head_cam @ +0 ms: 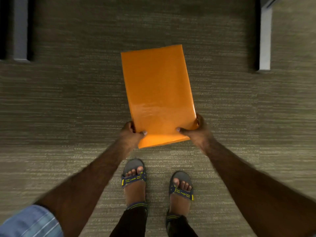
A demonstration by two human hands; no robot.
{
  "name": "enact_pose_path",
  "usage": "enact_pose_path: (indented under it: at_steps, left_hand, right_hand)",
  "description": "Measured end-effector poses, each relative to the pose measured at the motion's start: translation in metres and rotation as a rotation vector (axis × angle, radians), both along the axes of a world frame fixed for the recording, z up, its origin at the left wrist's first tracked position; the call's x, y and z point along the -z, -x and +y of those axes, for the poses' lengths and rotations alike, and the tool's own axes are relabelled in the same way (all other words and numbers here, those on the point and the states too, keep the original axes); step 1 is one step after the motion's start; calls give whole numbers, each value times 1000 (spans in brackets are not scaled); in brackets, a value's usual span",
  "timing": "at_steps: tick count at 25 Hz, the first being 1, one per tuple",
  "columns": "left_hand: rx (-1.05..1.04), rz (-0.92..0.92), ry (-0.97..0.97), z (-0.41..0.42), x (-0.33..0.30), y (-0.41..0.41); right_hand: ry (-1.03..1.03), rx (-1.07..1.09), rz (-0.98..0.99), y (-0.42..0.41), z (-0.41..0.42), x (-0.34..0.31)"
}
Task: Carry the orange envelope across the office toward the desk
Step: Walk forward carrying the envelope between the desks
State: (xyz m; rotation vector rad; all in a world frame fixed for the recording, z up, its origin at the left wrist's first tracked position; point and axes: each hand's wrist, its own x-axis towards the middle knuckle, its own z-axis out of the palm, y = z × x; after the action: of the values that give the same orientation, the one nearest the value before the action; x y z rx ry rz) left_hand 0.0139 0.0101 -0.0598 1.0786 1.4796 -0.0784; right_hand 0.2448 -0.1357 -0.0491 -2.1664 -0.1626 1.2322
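Note:
A glossy orange envelope [158,93] is held flat out in front of me, above the carpet, its long side pointing away. My left hand [130,131] grips its near left corner, thumb on top. My right hand [196,128] grips the near right corner the same way. Both forearms reach forward from the bottom corners of the view. No desk top is in view.
Grey-brown carpet [68,100] fills the floor. A dark and grey upright panel [20,29] stands at the far left, and a grey panel edge [265,40] at the far right, with open carpet between them. My sandalled feet [135,178] are below the envelope.

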Motion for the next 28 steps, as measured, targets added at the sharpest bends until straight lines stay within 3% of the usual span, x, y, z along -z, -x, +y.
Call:
enact_pose_path:
  at_steps: [5,16,23,28]
  left_hand:
    - [82,-27,-73,50,-15,-41]
    - [112,-166,-101,139,-6,-103]
    - [123,-194,-53,145,7,-104]
    - [169,-159,-124,134,10,-100]
  right_hand:
    - [-89,38,-16,-30,36,-11]
    - [-28,-98,-137,-85,105,1]
    - [0,-134,-143,-90,112,10]
    - [55,-221,-217,-80,105,9]
